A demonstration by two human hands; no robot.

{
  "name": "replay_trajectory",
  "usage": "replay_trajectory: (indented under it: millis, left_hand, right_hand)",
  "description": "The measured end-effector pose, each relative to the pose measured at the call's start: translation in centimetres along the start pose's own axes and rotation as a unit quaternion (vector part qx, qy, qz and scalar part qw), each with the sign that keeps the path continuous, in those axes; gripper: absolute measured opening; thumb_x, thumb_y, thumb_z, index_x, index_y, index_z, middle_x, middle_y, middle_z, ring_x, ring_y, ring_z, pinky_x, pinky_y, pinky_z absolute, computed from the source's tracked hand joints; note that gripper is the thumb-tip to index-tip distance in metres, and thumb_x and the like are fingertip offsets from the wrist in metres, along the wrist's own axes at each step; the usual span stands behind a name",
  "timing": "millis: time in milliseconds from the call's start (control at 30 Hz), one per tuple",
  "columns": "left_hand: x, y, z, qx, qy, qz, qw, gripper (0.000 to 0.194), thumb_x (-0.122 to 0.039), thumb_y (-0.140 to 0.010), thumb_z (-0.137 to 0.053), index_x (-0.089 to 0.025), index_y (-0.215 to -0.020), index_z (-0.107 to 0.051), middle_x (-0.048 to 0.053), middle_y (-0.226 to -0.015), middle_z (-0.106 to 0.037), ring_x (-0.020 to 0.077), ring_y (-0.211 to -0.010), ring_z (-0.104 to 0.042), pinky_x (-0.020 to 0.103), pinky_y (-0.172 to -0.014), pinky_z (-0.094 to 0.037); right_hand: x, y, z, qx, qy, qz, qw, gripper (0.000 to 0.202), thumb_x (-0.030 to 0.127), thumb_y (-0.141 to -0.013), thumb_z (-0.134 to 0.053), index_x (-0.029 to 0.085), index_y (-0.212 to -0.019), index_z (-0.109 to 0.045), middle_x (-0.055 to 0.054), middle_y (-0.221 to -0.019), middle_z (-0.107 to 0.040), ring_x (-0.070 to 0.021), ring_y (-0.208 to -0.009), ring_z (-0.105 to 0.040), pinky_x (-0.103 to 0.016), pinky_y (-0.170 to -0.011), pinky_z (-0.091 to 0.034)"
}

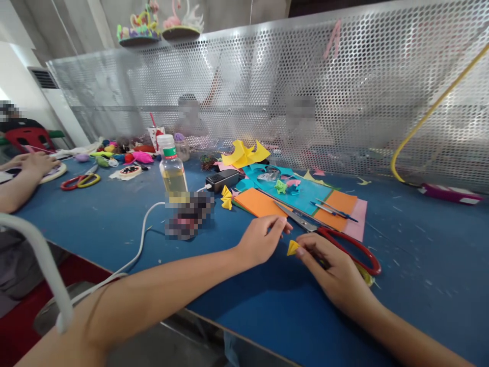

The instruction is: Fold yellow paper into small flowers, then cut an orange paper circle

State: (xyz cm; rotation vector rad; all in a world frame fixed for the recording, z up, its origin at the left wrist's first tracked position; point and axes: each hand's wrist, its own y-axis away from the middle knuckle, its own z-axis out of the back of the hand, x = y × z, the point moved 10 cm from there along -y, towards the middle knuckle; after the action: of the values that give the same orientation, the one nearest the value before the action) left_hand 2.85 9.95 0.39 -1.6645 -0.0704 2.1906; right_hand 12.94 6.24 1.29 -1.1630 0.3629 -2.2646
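Note:
Between thumb and fingers my right hand [324, 260] pinches a small folded yellow paper piece [292, 248]. My left hand [265, 237] is just to its left, fingers curled toward the thumb and not touching the paper; whether anything is between them is hidden. Behind both hands lie red-handled scissors [353, 247], blades pointing left over orange paper [255, 202]. Blue paper sheets [305, 196] with two pens [333, 209] on the right part of the stack are farther back. Small folded yellow pieces [226, 198] sit left of the orange paper.
A bottle [173, 171], a black device [222, 180] and a white cable [142, 239] are on the left. Large yellow cut paper [246, 154] is at the back. Another person's hand [40, 165] is far left, near scissors [80, 182]. A purple box [451, 193] lies right.

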Motion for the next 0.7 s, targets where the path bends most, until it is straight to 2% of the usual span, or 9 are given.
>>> replay_trajectory:
  millis: [133,267,433,500,600,667,700]
  left_hand:
    - [0.6,0.0,0.0,-0.002,0.027,0.021,0.999,0.037,-0.042,-0.087,-0.037,-0.015,-0.079,-0.062,0.004,-0.077,-0.06,0.0143,-0.071,-0.054,0.021,-0.057,-0.042]
    - [2.0,-0.3,0.3,-0.018,0.087,0.071,0.993,0.034,-0.04,-0.085,-0.04,-0.015,-0.073,-0.059,0.002,-0.069,-0.055,0.012,-0.061,-0.051,0.02,-0.049,-0.041]
    - [4.5,-1.3,0.6,-0.05,0.197,0.158,0.966,0.028,-0.03,-0.083,-0.043,-0.012,-0.066,-0.057,0.002,-0.061,-0.053,0.0106,-0.05,-0.049,0.02,-0.042,-0.04]
    - [4.5,-2.5,0.9,-0.057,0.249,0.179,0.95,0.025,-0.024,-0.08,-0.048,-0.011,-0.061,-0.057,0.003,-0.055,-0.053,0.0106,-0.045,-0.049,0.021,-0.039,-0.038]
    - [2.4,-5.5,3.4,-0.107,0.353,0.162,0.915,0.025,-0.025,-0.079,-0.05,-0.011,-0.059,-0.056,-0.001,-0.049,-0.049,0.0065,-0.039,-0.043,0.017,-0.038,-0.033]
    - [0.4,-7.9,6.2,-0.151,0.436,0.115,0.88,0.028,-0.031,-0.082,-0.046,-0.013,-0.063,-0.056,-0.002,-0.049,-0.047,0.0047,-0.039,-0.041,0.015,-0.039,-0.032]
    - [-0.4,-9.0,7.7,-0.172,0.476,0.087,0.858,0.032,-0.034,-0.084,-0.043,-0.014,-0.064,-0.056,-0.002,-0.05,-0.047,0.0044,-0.041,-0.042,0.014,-0.041,-0.033]
  right_hand:
    - [0.5,0.1,-0.6,0.029,0.031,-0.003,0.999,0.013,0.027,-0.088,-0.043,0.021,-0.081,-0.051,-0.003,-0.081,-0.059,-0.0162,-0.075,-0.057,-0.028,-0.068,-0.046]
    - [-0.9,0.1,-1.3,0.056,0.034,-0.064,0.996,0.017,0.034,-0.089,-0.041,0.021,-0.082,-0.05,-0.001,-0.068,-0.056,-0.0162,-0.065,-0.056,-0.029,-0.061,-0.046]
    - [-2.1,-0.2,-2.2,0.085,0.043,-0.093,0.991,0.022,0.036,-0.088,-0.042,0.019,-0.097,-0.052,-0.002,-0.076,-0.061,-0.0173,-0.067,-0.061,-0.031,-0.065,-0.049]
    - [-1.9,-0.4,-1.9,0.062,0.076,-0.075,0.992,0.024,0.036,-0.087,-0.043,0.018,-0.101,-0.052,-0.005,-0.081,-0.062,-0.0183,-0.07,-0.061,-0.032,-0.064,-0.05]
    - [-0.7,-0.6,-0.6,-0.01,0.11,-0.027,0.993,0.029,0.035,-0.085,-0.048,0.016,-0.106,-0.05,-0.014,-0.107,-0.055,-0.0232,-0.093,-0.058,-0.038,-0.074,-0.05]
    - [0.6,-0.4,0.5,-0.069,0.135,-0.01,0.988,0.032,0.034,-0.084,-0.05,0.017,-0.11,-0.05,-0.015,-0.119,-0.05,-0.0277,-0.116,-0.045,-0.048,-0.094,-0.038]
    - [1.6,-0.4,0.6,-0.086,0.137,0.0,0.987,0.032,0.032,-0.084,-0.05,0.017,-0.112,-0.05,-0.015,-0.121,-0.049,-0.0276,-0.119,-0.042,-0.05,-0.098,-0.034]
